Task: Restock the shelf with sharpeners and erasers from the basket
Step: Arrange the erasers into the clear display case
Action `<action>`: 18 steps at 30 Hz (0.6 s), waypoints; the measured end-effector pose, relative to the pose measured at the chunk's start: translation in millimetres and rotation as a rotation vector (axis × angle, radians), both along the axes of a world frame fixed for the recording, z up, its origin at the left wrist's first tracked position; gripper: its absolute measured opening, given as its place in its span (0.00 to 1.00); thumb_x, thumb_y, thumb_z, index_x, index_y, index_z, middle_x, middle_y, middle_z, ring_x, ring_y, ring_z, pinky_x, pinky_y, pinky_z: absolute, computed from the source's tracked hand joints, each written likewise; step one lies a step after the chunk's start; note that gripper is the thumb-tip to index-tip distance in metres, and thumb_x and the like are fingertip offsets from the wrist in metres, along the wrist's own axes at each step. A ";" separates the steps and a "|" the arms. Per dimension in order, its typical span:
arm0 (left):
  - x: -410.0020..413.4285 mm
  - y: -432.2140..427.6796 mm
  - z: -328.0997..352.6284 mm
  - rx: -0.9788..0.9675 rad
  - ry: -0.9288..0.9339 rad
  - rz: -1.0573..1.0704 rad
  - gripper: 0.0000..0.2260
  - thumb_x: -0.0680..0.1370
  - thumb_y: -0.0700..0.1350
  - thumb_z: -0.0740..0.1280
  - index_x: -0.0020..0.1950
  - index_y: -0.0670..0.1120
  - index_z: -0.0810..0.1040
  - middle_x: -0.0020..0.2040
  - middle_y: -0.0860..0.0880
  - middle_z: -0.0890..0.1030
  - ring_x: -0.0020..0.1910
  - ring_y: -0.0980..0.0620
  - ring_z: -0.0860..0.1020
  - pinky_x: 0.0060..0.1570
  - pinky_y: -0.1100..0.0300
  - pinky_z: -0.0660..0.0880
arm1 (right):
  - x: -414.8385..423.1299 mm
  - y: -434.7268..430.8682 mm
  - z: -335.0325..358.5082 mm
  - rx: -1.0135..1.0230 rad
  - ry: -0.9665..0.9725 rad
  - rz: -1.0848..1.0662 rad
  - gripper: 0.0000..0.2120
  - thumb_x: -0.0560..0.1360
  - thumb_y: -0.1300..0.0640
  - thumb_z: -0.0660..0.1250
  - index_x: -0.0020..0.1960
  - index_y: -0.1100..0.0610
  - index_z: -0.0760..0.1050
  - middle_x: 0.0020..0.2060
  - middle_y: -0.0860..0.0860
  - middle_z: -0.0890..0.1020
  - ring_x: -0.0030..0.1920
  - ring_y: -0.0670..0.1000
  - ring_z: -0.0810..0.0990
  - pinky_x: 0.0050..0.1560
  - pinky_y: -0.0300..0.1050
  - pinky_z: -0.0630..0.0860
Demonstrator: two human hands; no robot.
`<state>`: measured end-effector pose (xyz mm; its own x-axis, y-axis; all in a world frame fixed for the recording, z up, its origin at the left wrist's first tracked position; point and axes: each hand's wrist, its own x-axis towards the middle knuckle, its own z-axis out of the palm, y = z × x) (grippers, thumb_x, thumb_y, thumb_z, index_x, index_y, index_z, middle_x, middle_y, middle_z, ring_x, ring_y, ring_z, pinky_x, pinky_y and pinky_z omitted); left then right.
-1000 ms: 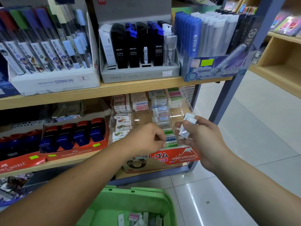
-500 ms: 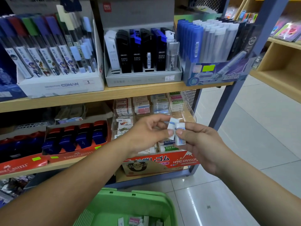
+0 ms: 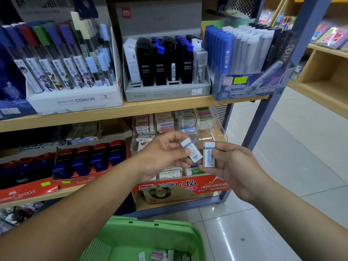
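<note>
Left hand [image 3: 162,156] pinches tilted white eraser [image 3: 191,150]; right hand [image 3: 236,170] pinches upright eraser [image 3: 208,157] with figure print

Even, bright indoor light, glare streaks on the floor tiles [image 3: 225,240], soft focus, wide-angle bending at edges.

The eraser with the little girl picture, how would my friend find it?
Below the wooden shelf board, two hands meet before the clear plastic bins. The right hand pinches a small white rectangular eraser upright. Unlike the tilted white eraser in the left hand, it shows a drawn figure.
</note>
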<state>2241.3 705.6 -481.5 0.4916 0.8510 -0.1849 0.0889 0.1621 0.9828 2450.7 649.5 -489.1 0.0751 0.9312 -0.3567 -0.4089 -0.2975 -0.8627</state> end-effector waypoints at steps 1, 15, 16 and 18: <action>-0.5 -0.3 1.4 -0.016 0.000 0.010 0.11 0.80 0.36 0.70 0.62 0.40 0.77 0.51 0.38 0.86 0.47 0.44 0.85 0.49 0.56 0.84 | 1.1 -0.4 0.4 0.000 -0.007 -0.009 0.14 0.81 0.70 0.65 0.66 0.67 0.76 0.54 0.66 0.86 0.52 0.65 0.87 0.51 0.58 0.86; -18.4 -4.3 -0.2 0.045 0.061 -0.046 0.20 0.73 0.29 0.75 0.63 0.42 0.79 0.62 0.43 0.83 0.56 0.41 0.85 0.60 0.48 0.81 | -6.4 -7.3 11.0 0.002 -0.134 0.049 0.08 0.83 0.61 0.68 0.60 0.54 0.79 0.47 0.59 0.89 0.47 0.63 0.89 0.48 0.57 0.86; -18.4 -4.9 -0.4 0.059 0.075 -0.056 0.23 0.72 0.28 0.76 0.64 0.43 0.78 0.63 0.44 0.82 0.57 0.41 0.85 0.61 0.47 0.80 | -6.9 -7.8 11.8 0.014 -0.135 0.056 0.06 0.83 0.61 0.68 0.58 0.53 0.79 0.45 0.58 0.89 0.47 0.63 0.89 0.50 0.58 0.86; -17.8 -6.4 0.8 0.077 0.084 -0.044 0.26 0.71 0.28 0.76 0.65 0.45 0.77 0.65 0.46 0.82 0.58 0.42 0.84 0.62 0.45 0.79 | -8.0 -8.2 13.3 0.035 -0.135 0.067 0.06 0.83 0.61 0.67 0.57 0.52 0.79 0.44 0.58 0.89 0.47 0.63 0.89 0.52 0.59 0.84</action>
